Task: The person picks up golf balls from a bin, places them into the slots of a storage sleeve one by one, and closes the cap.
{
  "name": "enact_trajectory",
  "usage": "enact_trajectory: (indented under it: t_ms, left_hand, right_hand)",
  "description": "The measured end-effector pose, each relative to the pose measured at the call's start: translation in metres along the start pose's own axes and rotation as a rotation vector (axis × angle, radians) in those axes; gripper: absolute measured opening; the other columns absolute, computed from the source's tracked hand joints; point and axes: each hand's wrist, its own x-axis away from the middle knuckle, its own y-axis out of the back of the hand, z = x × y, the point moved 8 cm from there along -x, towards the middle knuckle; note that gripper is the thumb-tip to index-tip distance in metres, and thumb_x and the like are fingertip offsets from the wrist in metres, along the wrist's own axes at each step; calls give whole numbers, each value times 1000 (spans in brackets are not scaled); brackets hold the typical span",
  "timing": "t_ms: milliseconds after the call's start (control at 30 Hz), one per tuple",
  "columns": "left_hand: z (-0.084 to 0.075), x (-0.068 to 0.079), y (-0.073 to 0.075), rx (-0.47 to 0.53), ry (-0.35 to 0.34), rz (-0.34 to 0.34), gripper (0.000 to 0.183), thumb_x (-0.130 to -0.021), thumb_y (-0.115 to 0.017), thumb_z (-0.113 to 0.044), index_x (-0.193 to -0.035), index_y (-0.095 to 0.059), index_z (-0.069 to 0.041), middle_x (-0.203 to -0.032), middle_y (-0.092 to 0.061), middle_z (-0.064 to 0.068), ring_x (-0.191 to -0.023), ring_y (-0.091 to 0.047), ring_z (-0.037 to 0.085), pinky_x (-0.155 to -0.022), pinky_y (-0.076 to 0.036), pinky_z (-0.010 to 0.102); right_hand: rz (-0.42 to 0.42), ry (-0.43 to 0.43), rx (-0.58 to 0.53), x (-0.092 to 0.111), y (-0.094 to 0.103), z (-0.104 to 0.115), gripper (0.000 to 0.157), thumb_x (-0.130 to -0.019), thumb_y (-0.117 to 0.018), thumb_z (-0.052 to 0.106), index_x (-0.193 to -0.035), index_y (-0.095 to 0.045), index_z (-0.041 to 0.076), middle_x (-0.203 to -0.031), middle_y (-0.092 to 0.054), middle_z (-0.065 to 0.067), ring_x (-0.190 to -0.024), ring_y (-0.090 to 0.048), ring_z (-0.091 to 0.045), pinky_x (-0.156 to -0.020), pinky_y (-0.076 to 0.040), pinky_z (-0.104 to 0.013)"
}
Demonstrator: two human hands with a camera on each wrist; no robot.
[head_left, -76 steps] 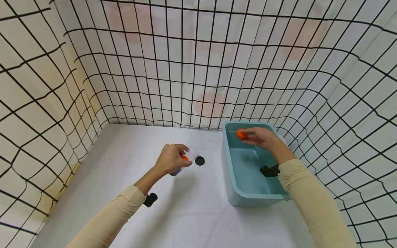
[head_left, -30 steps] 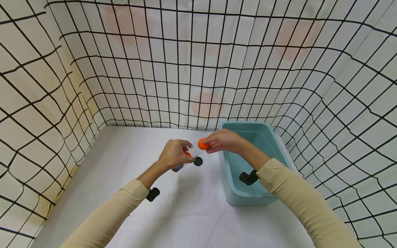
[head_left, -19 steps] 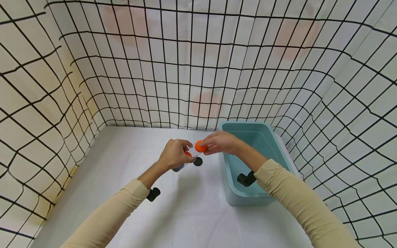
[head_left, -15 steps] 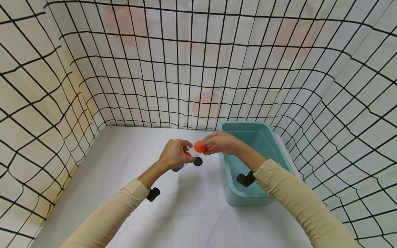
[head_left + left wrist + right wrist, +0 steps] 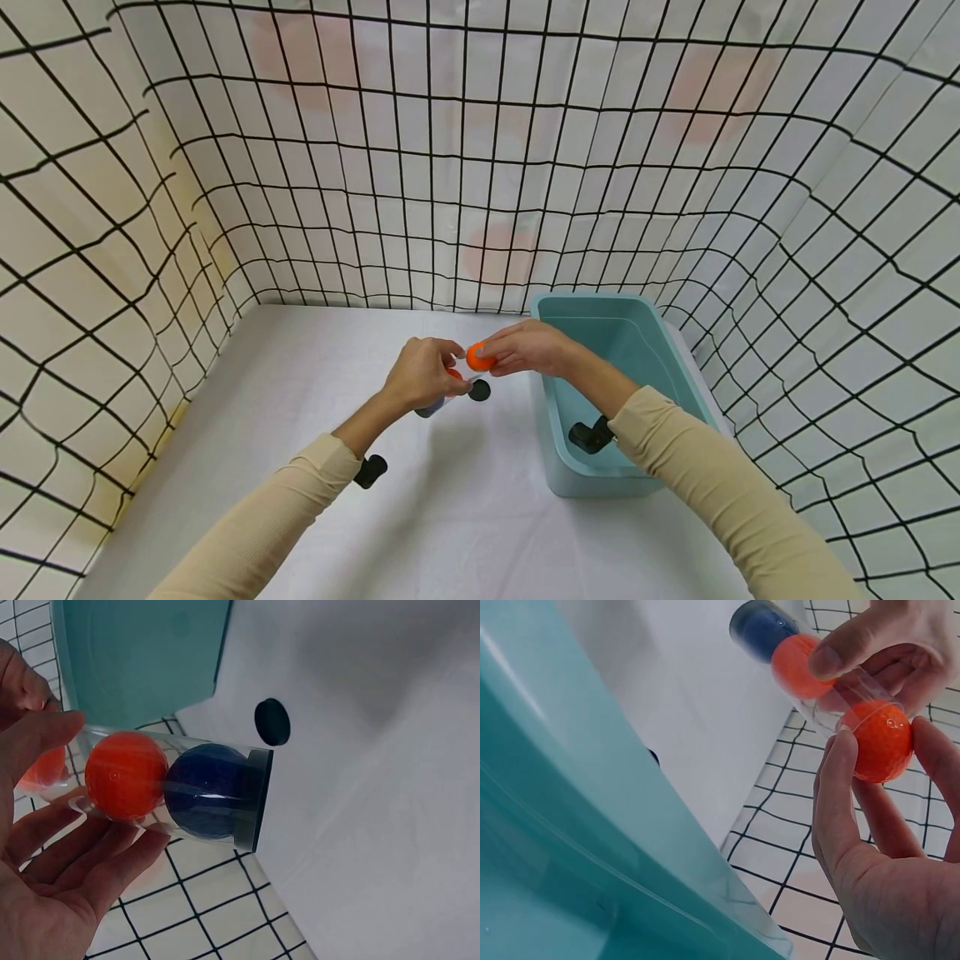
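Note:
My left hand (image 5: 420,375) grips a clear plastic tube (image 5: 821,718), held tilted above the table. Inside it, a dark blue golf ball (image 5: 210,791) lies against the black end cap (image 5: 256,799), with an orange golf ball (image 5: 126,776) beside it. My right hand (image 5: 532,346) pinches a second orange golf ball (image 5: 883,742) between fingertips and thumb. That ball sits partly inside the tube's uncapped end. A loose black cap (image 5: 480,390) lies on the table below the hands.
A teal bin (image 5: 558,417) stands on the white-covered table (image 5: 465,533) under the right forearm. Black grid netting (image 5: 450,179) encloses the back and both sides. Black devices on the wrists (image 5: 371,471) show beside the sleeves.
The right hand has come left from over the bin with the orange golf ball, then edged it into the tube's mouth. The left hand keeps its grip on the tube.

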Motion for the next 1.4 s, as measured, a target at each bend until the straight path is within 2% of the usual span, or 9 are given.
enact_trajectory:
  t_ms: [333, 533, 733, 1033, 1400]
  left_hand:
    - [0, 1, -2, 0, 17, 11, 38, -73, -88, -22, -105, -78, -5, -86, -74, 7, -77, -67, 19, -65, -54, 27]
    - [-1, 1, -3, -9, 6, 3, 37, -73, -89, -21, -105, -78, -5, -85, -74, 8, -76, -67, 18, -64, -54, 27]
    - [-2, 1, -2, -17, -2, -3, 37, -73, -89, -19, -105, -78, -4, -85, -74, 8, -76, -67, 19, -65, -54, 27]
    - [-1, 1, -2, -5, 9, 14, 33, -74, -86, -22, -104, -78, -8, -82, -75, 5, -74, -65, 17, -66, -54, 27]
    - [-1, 2, 1, -6, 1, 6, 34, -75, -86, -24, -104, -78, -8, -85, -75, 5, -75, -65, 18, -68, -54, 29]
  right_hand:
    - [-2, -21, -14, -1, 0, -4, 39, -93, -72, 18, -125, -67, -4, -121, -71, -18, -98, -74, -26, -93, -58, -37]
    - [2, -31, -19, 0, 0, -5, 40, -93, -74, 18, -126, -67, -3, -122, -70, -18, -98, -74, -26, -97, -56, -39]
    - [12, -28, -24, 1, 0, -5, 42, -93, -74, 19, -127, -65, -4, -123, -70, -18, -97, -74, -25, -94, -57, -37]
    - [28, -30, 3, 0, 1, -6, 44, -96, -70, 23, -131, -64, -3, -128, -68, -19, -109, -72, -29, -100, -54, -41]
    - [14, -51, -2, -2, 3, -8, 43, -96, -70, 23, -131, -63, -2, -133, -64, -22, -113, -69, -32, -105, -50, -45]
